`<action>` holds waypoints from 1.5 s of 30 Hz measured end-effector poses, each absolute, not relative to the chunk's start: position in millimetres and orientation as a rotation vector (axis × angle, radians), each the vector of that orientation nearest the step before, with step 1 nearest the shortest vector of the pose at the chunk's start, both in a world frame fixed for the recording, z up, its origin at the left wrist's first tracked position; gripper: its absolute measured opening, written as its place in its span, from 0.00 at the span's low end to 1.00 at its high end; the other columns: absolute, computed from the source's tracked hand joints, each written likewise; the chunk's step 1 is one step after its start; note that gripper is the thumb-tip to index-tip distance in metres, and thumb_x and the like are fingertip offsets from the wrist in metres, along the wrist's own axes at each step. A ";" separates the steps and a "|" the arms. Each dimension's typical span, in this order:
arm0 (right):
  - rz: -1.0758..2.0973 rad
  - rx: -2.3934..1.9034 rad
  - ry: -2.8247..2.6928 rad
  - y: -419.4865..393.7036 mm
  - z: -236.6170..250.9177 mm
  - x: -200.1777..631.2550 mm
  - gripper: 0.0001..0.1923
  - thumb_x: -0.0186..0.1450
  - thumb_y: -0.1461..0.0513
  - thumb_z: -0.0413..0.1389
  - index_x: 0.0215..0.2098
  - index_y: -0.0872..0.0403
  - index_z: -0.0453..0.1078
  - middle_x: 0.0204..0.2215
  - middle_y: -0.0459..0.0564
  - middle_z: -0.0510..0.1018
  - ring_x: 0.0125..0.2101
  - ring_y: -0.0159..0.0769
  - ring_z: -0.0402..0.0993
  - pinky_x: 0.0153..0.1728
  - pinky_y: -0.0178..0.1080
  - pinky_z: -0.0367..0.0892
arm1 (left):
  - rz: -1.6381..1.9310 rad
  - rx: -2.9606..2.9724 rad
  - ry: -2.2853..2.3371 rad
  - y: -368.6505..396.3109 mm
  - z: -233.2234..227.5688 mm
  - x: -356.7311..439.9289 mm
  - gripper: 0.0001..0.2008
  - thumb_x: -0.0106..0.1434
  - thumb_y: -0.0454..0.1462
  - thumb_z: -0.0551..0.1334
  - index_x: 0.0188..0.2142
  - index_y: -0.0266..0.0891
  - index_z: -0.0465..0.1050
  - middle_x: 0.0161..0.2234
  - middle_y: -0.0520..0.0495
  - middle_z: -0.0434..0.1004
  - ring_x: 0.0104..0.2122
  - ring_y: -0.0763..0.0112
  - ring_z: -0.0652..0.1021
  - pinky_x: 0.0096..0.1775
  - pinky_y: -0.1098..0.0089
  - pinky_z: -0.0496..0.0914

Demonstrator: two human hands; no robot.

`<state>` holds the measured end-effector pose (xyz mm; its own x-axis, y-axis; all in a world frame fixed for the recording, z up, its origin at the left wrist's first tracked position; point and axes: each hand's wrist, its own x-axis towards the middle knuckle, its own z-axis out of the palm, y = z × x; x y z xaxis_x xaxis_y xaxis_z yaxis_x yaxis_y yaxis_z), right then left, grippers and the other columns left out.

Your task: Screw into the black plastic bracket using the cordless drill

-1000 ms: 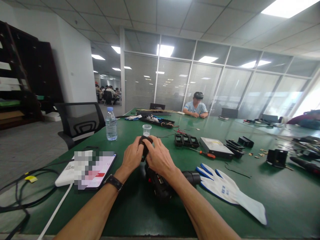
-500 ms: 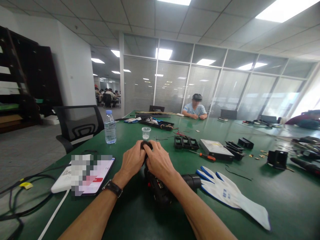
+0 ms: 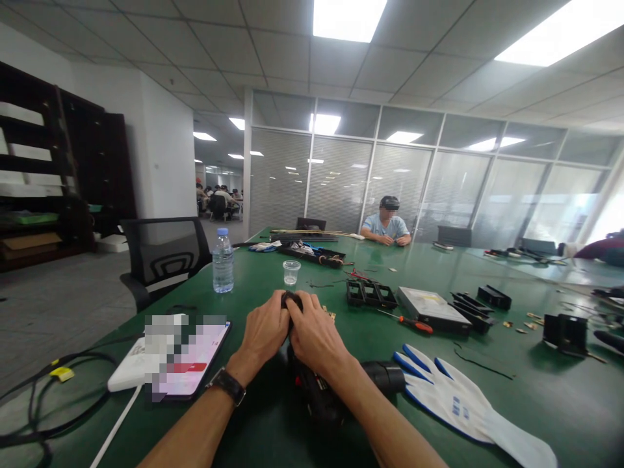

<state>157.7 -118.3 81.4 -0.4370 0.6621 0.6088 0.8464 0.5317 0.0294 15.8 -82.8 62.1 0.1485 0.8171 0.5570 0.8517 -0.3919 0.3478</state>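
My left hand [image 3: 264, 329] and my right hand [image 3: 319, 335] are pressed together in front of me, fingers curled round a small black part [image 3: 291, 300]. Most of that part is hidden by the fingers, so its kind cannot be told. Below my wrists a black power tool [image 3: 319, 400] with red details lies on the table, its round end [image 3: 387, 377] sticking out past my right forearm. Just beyond my hands stands a clear plastic cup [image 3: 291, 273]. Some small tan bits [image 3: 331, 314] show beside my right hand.
A water bottle [image 3: 223, 261], a phone [image 3: 202, 364] and a white power bank [image 3: 134, 370] with cables are on the left. To the right lie a black frame [image 3: 371, 294], screwdriver [image 3: 415, 324], metal-topped box [image 3: 431, 309] and white-blue glove [image 3: 453, 400]. A person [image 3: 387, 222] sits opposite.
The whole view has tilted, so the table and objects sit lower and slightly farther right. Both hands keep their hold on the black part.
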 end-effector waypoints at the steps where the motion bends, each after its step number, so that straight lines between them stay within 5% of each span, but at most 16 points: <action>1: -0.445 -1.212 -2.229 -118.4 81.2 157.4 0.29 0.59 0.68 0.50 0.59 0.56 0.59 0.52 0.59 0.64 0.50 0.46 0.59 0.47 0.46 0.66 | -1.079 -2.342 -1.694 -82.7 61.7 15.3 0.10 0.67 0.37 0.46 0.46 0.43 0.60 0.38 0.47 0.77 0.36 0.62 0.77 0.35 0.67 0.60; 26: -0.371 -1.183 -2.177 -120.9 86.2 162.6 0.30 0.57 0.70 0.50 0.59 0.56 0.60 0.52 0.59 0.62 0.50 0.44 0.57 0.52 0.46 0.62 | -1.348 -2.589 -1.512 -81.3 62.5 10.0 0.20 0.70 0.42 0.44 0.59 0.41 0.59 0.54 0.42 0.72 0.50 0.62 0.75 0.49 0.63 0.67; 33: -0.372 -1.212 -2.158 -121.6 87.0 163.9 0.31 0.57 0.70 0.50 0.60 0.54 0.60 0.52 0.59 0.63 0.49 0.45 0.58 0.46 0.45 0.66 | -1.407 -2.654 -1.399 -79.1 60.5 9.3 0.21 0.70 0.40 0.43 0.60 0.41 0.59 0.57 0.42 0.69 0.54 0.63 0.73 0.53 0.62 0.68; 45: -0.358 -1.153 -2.113 -119.5 89.4 168.3 0.20 0.65 0.66 0.49 0.56 0.54 0.64 0.48 0.55 0.65 0.48 0.41 0.61 0.50 0.45 0.64 | -1.463 -2.609 -1.344 -79.6 62.3 12.1 0.20 0.70 0.40 0.45 0.58 0.40 0.61 0.54 0.42 0.70 0.52 0.64 0.73 0.55 0.60 0.66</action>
